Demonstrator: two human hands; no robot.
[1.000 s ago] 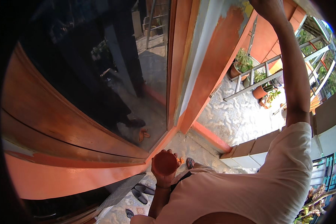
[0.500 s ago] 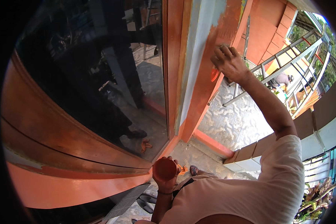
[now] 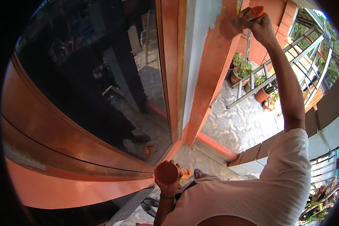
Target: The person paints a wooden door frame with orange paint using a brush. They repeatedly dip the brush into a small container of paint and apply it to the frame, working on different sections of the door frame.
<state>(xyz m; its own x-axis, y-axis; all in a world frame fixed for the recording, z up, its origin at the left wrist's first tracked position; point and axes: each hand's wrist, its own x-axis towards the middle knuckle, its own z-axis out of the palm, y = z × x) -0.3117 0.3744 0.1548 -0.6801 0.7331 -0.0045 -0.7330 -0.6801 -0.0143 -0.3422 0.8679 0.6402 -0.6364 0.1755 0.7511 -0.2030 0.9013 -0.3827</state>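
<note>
High at the upper right, my right hand (image 3: 260,29) grips a paintbrush (image 3: 254,13) by its orange-tipped handle. Its bristles lie against the orange-painted face of a column (image 3: 209,71). Beside that orange coat runs a pale grey strip (image 3: 194,64), and the edge between the two is ragged near the top. Low in the middle, my left hand (image 3: 168,188) holds a round cup of reddish-orange paint (image 3: 167,173), its fingers wrapped round the side. How full the cup is, I cannot tell.
To the left stands a wood-framed dark glass pane (image 3: 101,75). A metal ladder (image 3: 275,71) and potted plants (image 3: 240,71) are beyond the column. An orange cloth (image 3: 186,173) and dark footwear (image 3: 150,205) lie on the floor. A low tiled wall (image 3: 260,150) runs on the right.
My right hand has moved up and to the right along the column, and the brush, with its handle now upward, shows more fully. My left hand keeps the cup in nearly the same place.
</note>
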